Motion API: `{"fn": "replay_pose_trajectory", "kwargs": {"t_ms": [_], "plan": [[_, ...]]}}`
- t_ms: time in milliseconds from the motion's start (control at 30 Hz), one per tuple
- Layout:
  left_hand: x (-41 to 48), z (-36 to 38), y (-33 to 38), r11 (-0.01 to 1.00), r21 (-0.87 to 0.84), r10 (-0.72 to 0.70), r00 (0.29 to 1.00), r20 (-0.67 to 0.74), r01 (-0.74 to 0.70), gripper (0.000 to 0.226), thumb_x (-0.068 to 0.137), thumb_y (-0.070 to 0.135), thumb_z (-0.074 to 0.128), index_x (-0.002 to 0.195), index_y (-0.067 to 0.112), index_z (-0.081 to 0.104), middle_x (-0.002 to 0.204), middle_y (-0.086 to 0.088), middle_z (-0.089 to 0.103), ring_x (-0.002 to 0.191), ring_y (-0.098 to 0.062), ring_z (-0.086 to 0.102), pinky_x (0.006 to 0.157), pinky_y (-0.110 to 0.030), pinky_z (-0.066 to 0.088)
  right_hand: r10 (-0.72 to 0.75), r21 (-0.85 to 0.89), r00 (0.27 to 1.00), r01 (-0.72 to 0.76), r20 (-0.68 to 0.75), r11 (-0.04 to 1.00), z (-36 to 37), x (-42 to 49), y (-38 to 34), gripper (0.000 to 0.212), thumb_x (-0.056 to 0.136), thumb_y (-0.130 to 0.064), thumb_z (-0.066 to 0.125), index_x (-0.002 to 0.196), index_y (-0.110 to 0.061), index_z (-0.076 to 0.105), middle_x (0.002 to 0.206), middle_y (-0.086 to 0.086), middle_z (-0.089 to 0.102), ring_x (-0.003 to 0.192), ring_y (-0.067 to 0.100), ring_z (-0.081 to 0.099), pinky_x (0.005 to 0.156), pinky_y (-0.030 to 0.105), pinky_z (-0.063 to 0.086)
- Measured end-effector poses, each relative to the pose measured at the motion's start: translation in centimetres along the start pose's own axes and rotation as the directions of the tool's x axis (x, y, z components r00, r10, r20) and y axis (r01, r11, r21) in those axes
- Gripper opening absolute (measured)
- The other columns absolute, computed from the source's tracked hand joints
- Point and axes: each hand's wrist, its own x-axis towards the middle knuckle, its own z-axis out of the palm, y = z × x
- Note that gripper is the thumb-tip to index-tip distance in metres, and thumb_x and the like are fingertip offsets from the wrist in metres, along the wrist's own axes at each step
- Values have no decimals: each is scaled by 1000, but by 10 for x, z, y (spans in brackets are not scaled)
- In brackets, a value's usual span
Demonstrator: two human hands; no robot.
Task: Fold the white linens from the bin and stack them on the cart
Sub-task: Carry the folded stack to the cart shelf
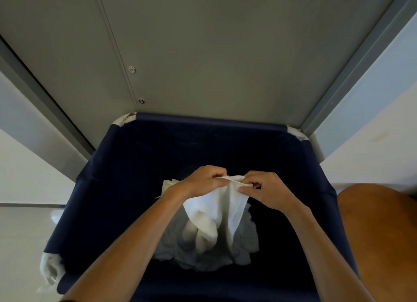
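A dark blue fabric bin (pixel 126 166) fills the middle of the head view. Above its inside I hold up a white linen (pixel 216 207) by its top edge. My left hand (pixel 200 182) pinches that edge on the left, and my right hand (pixel 264 189) pinches it on the right, the two hands nearly touching. The cloth hangs down in folds between my forearms. More crumpled white linens (pixel 203 254) lie on the bottom of the bin beneath it. No cart can be seen.
A grey panelled door or wall (pixel 203 53) stands right behind the bin. White walls flank it on both sides. A brown rounded surface (pixel 379 234) sits at the right edge. Pale floor (pixel 20 245) shows at the left.
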Motion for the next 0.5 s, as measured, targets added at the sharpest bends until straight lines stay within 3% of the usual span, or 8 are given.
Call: {"fn": "replay_pose_trajectory", "kwargs": {"t_ms": [200,333,500], "plan": [[-4,1,4,999,-47,-1,999,-46,-2,25,96,16,54,73,5,52,73,0,46,65,-8,41,63,-19,32,-12,46,1000,10,24,999,-1,-1,1,18,91,-14,63,103,-23,74,88,-12,68,78,9,63,72,24,51],[-2,3,9,999,-46,12,998,-60,-15,22,96,14,54,82,-1,59,80,2,49,69,-7,44,65,-19,34,8,-7,999,-8,53,1000,-6,1,-7,36,93,-17,60,124,-34,53,88,-9,65,82,5,62,74,17,51],[-1,5,14,998,-30,57,991,-118,-61,25,95,16,56,77,0,59,81,-1,47,68,-8,42,65,-20,34,-76,-217,996,66,-36,974,-6,7,-15,3,92,-19,61,93,-21,62,83,-13,58,73,5,55,64,16,44]]}}
